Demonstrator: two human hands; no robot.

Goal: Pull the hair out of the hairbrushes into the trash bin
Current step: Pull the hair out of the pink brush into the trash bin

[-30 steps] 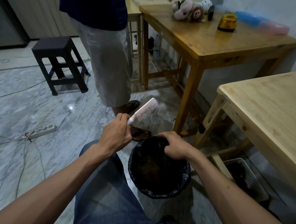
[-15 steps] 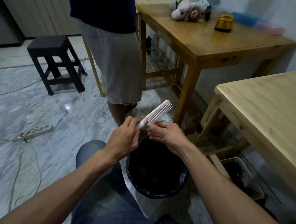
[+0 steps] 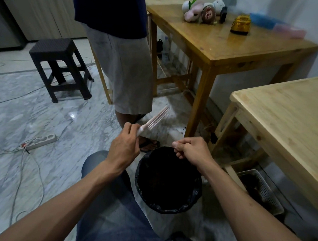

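Head view, centre frame: I see my left hand gripping the handle of the pale pink plastic hairbrush, bristle end angled toward upper right. My right hand hangs over the far rim of the round bin lined with a black bag, fingers curled, thumb pressed to forefinger; whether it pinches hair I cannot tell. A person in grey shorts stands just beyond.

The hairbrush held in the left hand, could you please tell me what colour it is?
Pale pink, almost white; the hairbrush shows only in the head view.
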